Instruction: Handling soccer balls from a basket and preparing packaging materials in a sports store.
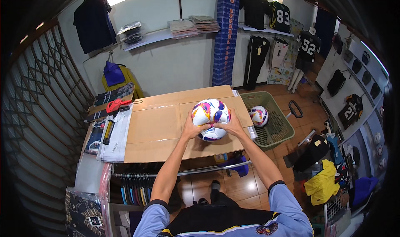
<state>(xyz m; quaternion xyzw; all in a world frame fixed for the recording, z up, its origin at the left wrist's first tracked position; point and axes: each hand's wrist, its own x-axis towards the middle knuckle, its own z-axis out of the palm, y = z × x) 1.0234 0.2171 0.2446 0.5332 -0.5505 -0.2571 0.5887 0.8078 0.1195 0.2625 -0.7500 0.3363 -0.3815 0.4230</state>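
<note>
Both my hands hold a white soccer ball with purple, pink and orange patterns (210,112) over the right part of a flattened cardboard sheet (156,120). My left hand (193,126) presses its left side and my right hand (232,123) its right side, with the thumbs meeting on the near face. Whether the ball touches the cardboard cannot be told. A similar ball (259,116) lies in a green plastic basket (282,136) on the right. At the left end of the table are a red tool (113,106) and a yellow and black hand pump (108,131).
Below the table's near edge runs a metal rail (215,167) with clothes on hangers (136,190). Folded packed garments (93,140) lie at the left. A yellow garment (322,184) and other clothes are heaped at the right. A metal lattice gate (47,90) stands far left.
</note>
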